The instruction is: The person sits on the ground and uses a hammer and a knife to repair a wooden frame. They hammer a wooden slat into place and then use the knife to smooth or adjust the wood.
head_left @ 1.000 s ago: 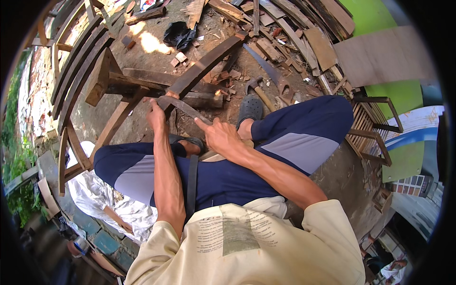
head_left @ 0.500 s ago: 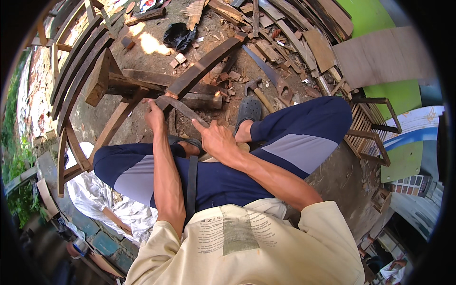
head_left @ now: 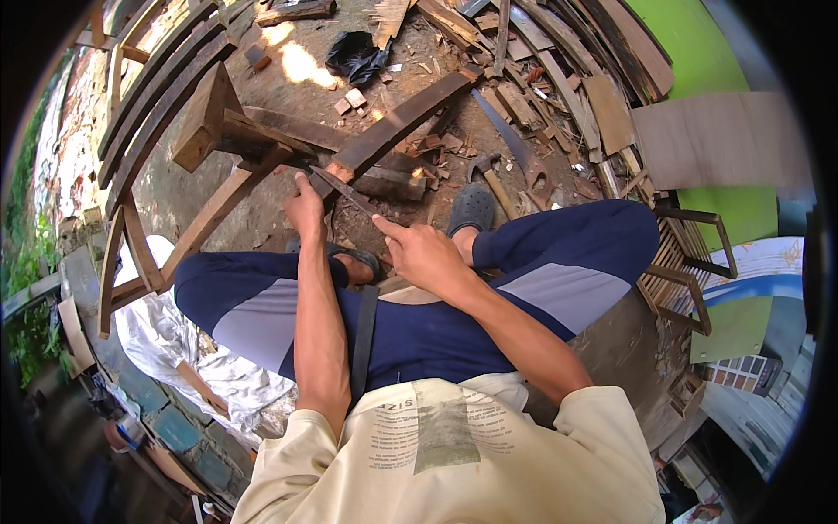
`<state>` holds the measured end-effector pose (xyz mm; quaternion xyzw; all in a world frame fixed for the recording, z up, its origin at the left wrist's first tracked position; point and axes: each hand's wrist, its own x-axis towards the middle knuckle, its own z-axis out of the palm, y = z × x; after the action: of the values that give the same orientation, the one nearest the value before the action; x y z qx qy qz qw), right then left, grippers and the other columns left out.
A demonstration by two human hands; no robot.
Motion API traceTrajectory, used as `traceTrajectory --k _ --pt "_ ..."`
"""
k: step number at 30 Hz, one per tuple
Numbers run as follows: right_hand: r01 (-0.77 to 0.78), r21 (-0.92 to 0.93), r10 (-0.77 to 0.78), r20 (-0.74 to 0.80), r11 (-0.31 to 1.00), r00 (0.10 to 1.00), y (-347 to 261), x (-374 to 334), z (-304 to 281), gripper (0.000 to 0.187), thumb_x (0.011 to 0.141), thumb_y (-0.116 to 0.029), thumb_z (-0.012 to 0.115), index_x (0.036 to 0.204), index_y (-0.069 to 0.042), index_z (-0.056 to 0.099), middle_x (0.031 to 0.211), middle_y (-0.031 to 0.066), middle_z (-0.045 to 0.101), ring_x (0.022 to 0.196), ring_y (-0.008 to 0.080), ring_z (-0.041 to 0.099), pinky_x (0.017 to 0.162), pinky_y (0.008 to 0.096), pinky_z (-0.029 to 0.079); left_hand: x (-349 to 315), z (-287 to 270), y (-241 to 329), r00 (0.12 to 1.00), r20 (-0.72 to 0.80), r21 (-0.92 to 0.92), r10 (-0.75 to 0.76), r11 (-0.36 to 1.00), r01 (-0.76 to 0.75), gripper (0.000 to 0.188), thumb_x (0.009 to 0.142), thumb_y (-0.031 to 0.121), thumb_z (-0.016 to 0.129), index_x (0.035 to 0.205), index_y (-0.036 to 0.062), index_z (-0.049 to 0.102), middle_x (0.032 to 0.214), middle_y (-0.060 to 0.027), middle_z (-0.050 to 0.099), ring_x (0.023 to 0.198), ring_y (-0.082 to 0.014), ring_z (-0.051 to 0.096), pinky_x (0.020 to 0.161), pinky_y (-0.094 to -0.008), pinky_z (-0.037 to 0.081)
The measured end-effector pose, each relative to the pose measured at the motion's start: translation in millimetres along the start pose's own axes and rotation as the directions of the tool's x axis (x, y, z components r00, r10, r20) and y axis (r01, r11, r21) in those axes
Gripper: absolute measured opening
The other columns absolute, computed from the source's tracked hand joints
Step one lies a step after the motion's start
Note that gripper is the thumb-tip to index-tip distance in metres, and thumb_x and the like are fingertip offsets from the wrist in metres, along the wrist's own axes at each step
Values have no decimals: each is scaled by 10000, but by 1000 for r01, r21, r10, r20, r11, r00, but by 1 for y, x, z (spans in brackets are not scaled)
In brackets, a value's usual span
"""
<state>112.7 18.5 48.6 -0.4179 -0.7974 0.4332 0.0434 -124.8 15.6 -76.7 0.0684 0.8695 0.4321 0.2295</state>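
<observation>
My right hand (head_left: 423, 258) is closed around the near end of a flat metal file (head_left: 353, 196), index finger stretched along it. The file lies across the near end of a long, dark, slightly curved wooden beam (head_left: 406, 120), by a paler cut patch. My left hand (head_left: 305, 210) is closed at that same end of the beam, close to the file's tip; its fingertips are partly hidden. Beneath, the beam crosses other timber pieces (head_left: 388, 183) on the ground.
A hammer (head_left: 493, 185) and a handsaw (head_left: 515, 148) lie right of the beam. A slatted wooden frame (head_left: 166, 96) stands at the left. Scrap boards (head_left: 559, 96) pile up at the far right, and a black plastic bag (head_left: 358, 54) lies beyond the beam.
The file has turned from showing its broad face to a narrower edge, still over the beam's end. Both hands stay near that end. The whole view has shifted slightly.
</observation>
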Motion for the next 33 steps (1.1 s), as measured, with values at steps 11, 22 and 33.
traceTrajectory --k 11,22,33 --pt "-58 -169 61 14 984 998 17 23 24 488 949 -178 565 1434 -224 583 822 274 655 757 466 679 679 538 558 -20 -6 -3 999 54 169 -1 986 -8 680 993 562 473 992 -68 730 968 -283 718 973 -420 678 901 -459 474" --pt "-34 -312 37 3 950 999 11 37 44 626 937 -125 515 1544 -262 441 959 285 630 777 470 699 671 551 580 -16 -3 3 998 62 186 24 982 -35 690 998 575 445 1039 -49 735 1018 -298 718 1036 -463 668 920 -480 481" --pt "-11 179 49 -211 984 976 -4 37 -30 468 1024 -204 506 1491 -169 502 986 315 672 846 463 694 754 483 539 -24 -6 15 998 63 163 9 986 -19 667 995 577 467 1017 -31 739 1014 -282 722 1019 -443 678 915 -481 491"
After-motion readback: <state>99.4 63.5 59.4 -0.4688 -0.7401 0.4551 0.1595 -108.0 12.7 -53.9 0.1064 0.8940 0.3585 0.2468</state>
